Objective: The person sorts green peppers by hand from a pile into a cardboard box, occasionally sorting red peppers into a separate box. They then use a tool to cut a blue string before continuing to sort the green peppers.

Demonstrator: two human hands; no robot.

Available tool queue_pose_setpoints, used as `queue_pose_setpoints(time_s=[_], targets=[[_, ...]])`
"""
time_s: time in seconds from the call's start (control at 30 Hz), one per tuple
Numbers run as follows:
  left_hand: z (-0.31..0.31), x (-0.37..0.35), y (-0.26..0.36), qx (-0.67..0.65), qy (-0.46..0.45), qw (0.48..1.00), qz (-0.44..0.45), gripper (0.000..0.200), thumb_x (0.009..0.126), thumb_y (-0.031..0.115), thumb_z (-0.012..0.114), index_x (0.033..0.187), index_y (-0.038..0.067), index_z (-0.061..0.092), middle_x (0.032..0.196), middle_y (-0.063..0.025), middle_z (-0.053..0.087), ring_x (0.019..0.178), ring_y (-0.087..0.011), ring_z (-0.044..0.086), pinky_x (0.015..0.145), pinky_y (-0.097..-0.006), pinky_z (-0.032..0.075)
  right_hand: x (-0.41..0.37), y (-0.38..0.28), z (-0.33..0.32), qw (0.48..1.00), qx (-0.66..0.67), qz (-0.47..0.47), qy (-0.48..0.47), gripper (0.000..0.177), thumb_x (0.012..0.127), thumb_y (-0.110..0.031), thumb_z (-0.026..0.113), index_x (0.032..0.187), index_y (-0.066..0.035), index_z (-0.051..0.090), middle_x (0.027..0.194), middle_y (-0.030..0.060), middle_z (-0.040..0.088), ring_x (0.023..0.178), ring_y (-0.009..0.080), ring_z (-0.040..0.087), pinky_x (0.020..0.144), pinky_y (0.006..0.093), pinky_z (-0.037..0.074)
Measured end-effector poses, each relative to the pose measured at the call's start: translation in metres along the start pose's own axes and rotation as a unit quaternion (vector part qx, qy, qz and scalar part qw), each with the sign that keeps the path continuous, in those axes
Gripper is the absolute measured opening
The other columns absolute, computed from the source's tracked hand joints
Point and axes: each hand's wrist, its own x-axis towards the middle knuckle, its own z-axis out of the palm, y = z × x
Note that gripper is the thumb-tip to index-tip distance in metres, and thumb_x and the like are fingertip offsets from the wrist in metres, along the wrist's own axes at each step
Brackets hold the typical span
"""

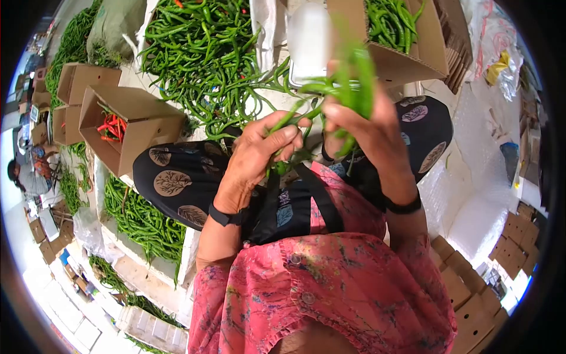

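Observation:
My right hand [374, 127] is closed around a bunch of long green chili peppers [358, 85], blurred by motion. My left hand [256, 144] has its thumb and fingers bent around a few green chili peppers [288, 118], just left of the right hand. Both hands are held above my lap. Beyond them, a large heap of green chili peppers [200, 56] spreads over a pale sheet, with a few red ones mixed in. A white tray-like object [308, 44] lies behind the right hand, partly hidden.
An open cardboard box [407, 62] with green chili peppers stands at the upper right. Another cardboard box [150, 138] holds red chili peppers [112, 127] on the left. More green peppers [141, 221] lie beside my knee. A person [32, 174] is at far left.

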Motion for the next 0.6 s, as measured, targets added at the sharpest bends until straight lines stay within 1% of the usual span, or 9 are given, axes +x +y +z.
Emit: queue_pose_setpoints(time_s=[0.13, 0.2, 0.27, 0.3, 0.33, 0.4, 0.47, 0.53, 0.6], targets=[[-0.007, 0.009, -0.002, 0.034, 0.052, 0.997, 0.035, 0.028, 0.093, 0.014, 0.055, 0.115, -0.001, 0.063, 0.074, -0.0005, 0.057, 0.056, -0.0047, 0.039, 0.051, -0.0187, 0.030, 0.011, 0.013, -0.002, 0.994, 0.107, -0.011, 0.003, 0.045, 0.086, -0.010, 0.061, 0.128, -0.001, 0.048, 0.087, 0.0028, 0.059, 0.069, 0.0083, 0.055, 0.064, 0.0223, 0.045], [-0.012, 0.012, -0.010, 0.093, 0.042, 0.995, -0.019, 0.028, 0.093, 0.013, 0.056, 0.114, -0.004, 0.061, 0.075, -0.0013, 0.057, 0.054, -0.0043, 0.038, 0.049, -0.0190, 0.030, 0.010, 0.010, -0.006, 0.989, 0.145, 0.013, -0.038, 0.041, 0.085, -0.006, 0.061, 0.124, -0.002, 0.051, 0.087, 0.0026, 0.059, 0.069, 0.0077, 0.055, 0.064, 0.0224, 0.045], [-0.027, 0.014, -0.011, -0.123, 0.036, 0.991, -0.025, 0.025, 0.094, 0.009, 0.053, 0.116, -0.003, 0.058, 0.075, -0.0023, 0.056, 0.055, -0.0040, 0.040, 0.048, -0.0172, 0.032, 0.009, 0.011, -0.009, 0.993, 0.111, -0.032, 0.033, 0.036, 0.085, -0.006, 0.062, 0.120, -0.002, 0.053, 0.087, 0.0029, 0.059, 0.068, 0.0078, 0.054, 0.064, 0.0220, 0.045], [-0.043, 0.019, -0.019, -0.249, 0.023, 0.968, 0.009, 0.025, 0.094, 0.009, 0.053, 0.116, -0.002, 0.057, 0.078, -0.0029, 0.054, 0.055, -0.0051, 0.040, 0.046, -0.0180, 0.032, 0.010, 0.013, -0.011, 0.990, 0.042, -0.077, 0.113, 0.031, 0.086, -0.007, 0.063, 0.116, -0.002, 0.055, 0.087, 0.0027, 0.059, 0.070, 0.0081, 0.054, 0.065, 0.0222, 0.045], [-0.052, 0.022, -0.021, -0.369, 0.013, 0.928, 0.043, 0.024, 0.094, 0.009, 0.053, 0.117, 0.000, 0.056, 0.080, -0.0035, 0.053, 0.055, -0.0061, 0.039, 0.045, -0.0188, 0.031, 0.009, 0.016, -0.012, 0.990, 0.044, -0.075, 0.112, 0.031, 0.086, -0.007, 0.063, 0.116, -0.002, 0.055, 0.087, 0.0027, 0.059, 0.070, 0.0081, 0.054, 0.065, 0.0222, 0.045], [-0.064, 0.019, -0.018, -0.486, 0.036, 0.871, 0.061, 0.025, 0.096, 0.008, 0.052, 0.120, 0.000, 0.053, 0.084, -0.0054, 0.053, 0.059, -0.0078, 0.040, 0.046, -0.0197, 0.033, 0.006, 0.021, -0.014, 0.946, -0.081, -0.131, 0.285, 0.027, 0.086, -0.008, 0.063, 0.112, -0.002, 0.057, 0.087, 0.0016, 0.058, 0.070, 0.0083, 0.053, 0.065, 0.0229, 0.046], [-0.064, 0.014, -0.016, -0.508, 0.043, 0.855, 0.097, 0.027, 0.096, 0.008, 0.051, 0.122, 0.000, 0.051, 0.085, -0.0060, 0.052, 0.059, -0.0082, 0.039, 0.048, -0.0203, 0.034, 0.001, 0.030, -0.013, 0.947, -0.148, -0.130, 0.255, 0.028, 0.083, -0.010, 0.068, 0.108, -0.002, 0.060, 0.087, 0.0010, 0.057, 0.071, 0.0078, 0.053, 0.066, 0.0243, 0.047], [-0.055, 0.013, -0.010, -0.519, 0.029, 0.848, 0.107, 0.027, 0.097, 0.008, 0.050, 0.122, 0.000, 0.051, 0.085, -0.0060, 0.052, 0.059, -0.0083, 0.039, 0.049, -0.0206, 0.034, -0.003, 0.045, -0.005, 0.994, -0.098, 0.041, 0.030, 0.037, 0.077, -0.018, 0.077, 0.108, -0.004, 0.062, 0.088, 0.0021, 0.060, 0.073, 0.0091, 0.054, 0.069, 0.0258, 0.047], [-0.044, 0.015, -0.005, -0.530, 0.015, 0.839, 0.119, 0.027, 0.097, 0.008, 0.050, 0.123, 0.000, 0.050, 0.085, -0.0061, 0.052, 0.060, -0.0083, 0.039, 0.050, -0.0209, 0.034, -0.007, 0.063, 0.019, 0.988, -0.131, 0.043, -0.066, 0.047, 0.071, -0.025, 0.082, 0.109, -0.005, 0.063, 0.088, 0.0056, 0.062, 0.075, 0.0127, 0.057, 0.070, 0.0289, 0.048]])
